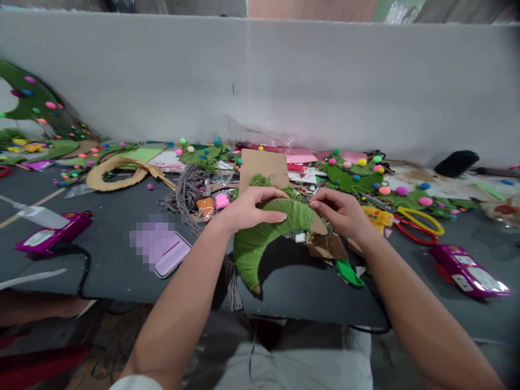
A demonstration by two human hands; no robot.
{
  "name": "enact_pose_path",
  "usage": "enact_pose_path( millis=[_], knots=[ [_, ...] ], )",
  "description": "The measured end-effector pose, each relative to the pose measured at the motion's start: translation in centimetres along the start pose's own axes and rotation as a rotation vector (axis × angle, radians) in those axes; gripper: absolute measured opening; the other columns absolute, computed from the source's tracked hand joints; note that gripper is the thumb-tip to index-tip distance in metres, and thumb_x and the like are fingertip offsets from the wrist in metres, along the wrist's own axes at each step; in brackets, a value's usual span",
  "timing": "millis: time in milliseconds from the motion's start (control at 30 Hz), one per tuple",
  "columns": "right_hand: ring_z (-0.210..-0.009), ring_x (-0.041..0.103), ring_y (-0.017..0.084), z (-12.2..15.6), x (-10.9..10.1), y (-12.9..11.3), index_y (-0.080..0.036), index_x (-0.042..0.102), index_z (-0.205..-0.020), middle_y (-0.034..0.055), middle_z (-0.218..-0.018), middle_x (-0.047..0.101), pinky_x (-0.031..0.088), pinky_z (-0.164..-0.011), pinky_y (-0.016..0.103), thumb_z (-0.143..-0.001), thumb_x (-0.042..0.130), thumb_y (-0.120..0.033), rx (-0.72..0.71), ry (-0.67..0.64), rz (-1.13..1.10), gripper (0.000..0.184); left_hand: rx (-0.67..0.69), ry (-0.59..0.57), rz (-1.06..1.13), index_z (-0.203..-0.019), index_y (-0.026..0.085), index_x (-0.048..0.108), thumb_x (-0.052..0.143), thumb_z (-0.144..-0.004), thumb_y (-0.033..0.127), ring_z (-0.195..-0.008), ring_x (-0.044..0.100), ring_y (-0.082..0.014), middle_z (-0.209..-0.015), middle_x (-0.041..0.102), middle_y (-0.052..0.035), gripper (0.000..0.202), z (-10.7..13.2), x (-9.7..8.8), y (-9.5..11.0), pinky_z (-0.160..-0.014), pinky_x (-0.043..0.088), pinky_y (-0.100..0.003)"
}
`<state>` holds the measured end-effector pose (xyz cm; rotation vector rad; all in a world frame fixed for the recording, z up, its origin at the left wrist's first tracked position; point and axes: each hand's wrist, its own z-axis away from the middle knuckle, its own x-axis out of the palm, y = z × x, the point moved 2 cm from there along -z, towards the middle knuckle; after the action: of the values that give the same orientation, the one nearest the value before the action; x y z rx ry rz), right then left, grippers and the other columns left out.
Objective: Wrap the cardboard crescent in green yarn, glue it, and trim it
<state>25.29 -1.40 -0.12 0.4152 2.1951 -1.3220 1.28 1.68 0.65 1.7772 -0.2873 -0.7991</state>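
A cardboard crescent wrapped in green yarn point(260, 241) stands tilted over the dark table, its bare brown tips showing at both ends. My left hand point(254, 208) grips its upper curve, thumb on the near face and fingers behind. Close to the right tip, my right hand point(339, 211) has thumb and forefinger pinched together; the yarn strand there is too fine to make out clearly. Behind the crescent lies loose green yarn point(260, 181) in front of a cardboard sheet point(264, 165). Cardboard scraps point(329, 246) and a green-handled tool point(348, 272) lie below my right hand.
Left are a phone point(173, 257), grey yarn point(189, 187), a cardboard ring point(97, 179) and a purple device point(52, 233). Right are scissors point(418, 225), a yellow glue gun point(377, 216) and another purple device point(469, 271). A white partition point(182, 81) rises behind. Another person's leg point(36, 306) shows lower left.
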Motion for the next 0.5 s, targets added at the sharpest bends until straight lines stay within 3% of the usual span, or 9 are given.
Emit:
enact_pose_path(
  millis=[333,500],
  knots=[
    [-0.063,0.044,0.014,0.09,0.17,0.74,-0.020,0.059,-0.081,0.0016,-0.071,0.053,0.034,-0.057,0.027,-0.092,0.057,-0.050,0.039,0.037,-0.068,0.033,0.004,0.023,0.079,-0.117,0.017,0.066,0.079,-0.074,0.036,-0.103,0.065,-0.0224,-0.115,0.069,-0.0093,0.049,0.07,0.01,0.08,-0.089,0.050,-0.035],
    [-0.066,0.047,0.015,-0.22,0.94,0.94,-0.020,0.060,-0.079,0.0019,-0.072,0.053,0.039,-0.061,0.027,-0.090,0.058,-0.052,0.052,0.060,-0.168,0.034,-0.004,0.046,0.152,-0.114,0.018,0.067,0.078,-0.074,0.033,-0.098,0.067,-0.0215,-0.112,0.071,-0.0086,0.045,0.07,0.27,0.15,-0.087,0.053,-0.035]
  ],
)
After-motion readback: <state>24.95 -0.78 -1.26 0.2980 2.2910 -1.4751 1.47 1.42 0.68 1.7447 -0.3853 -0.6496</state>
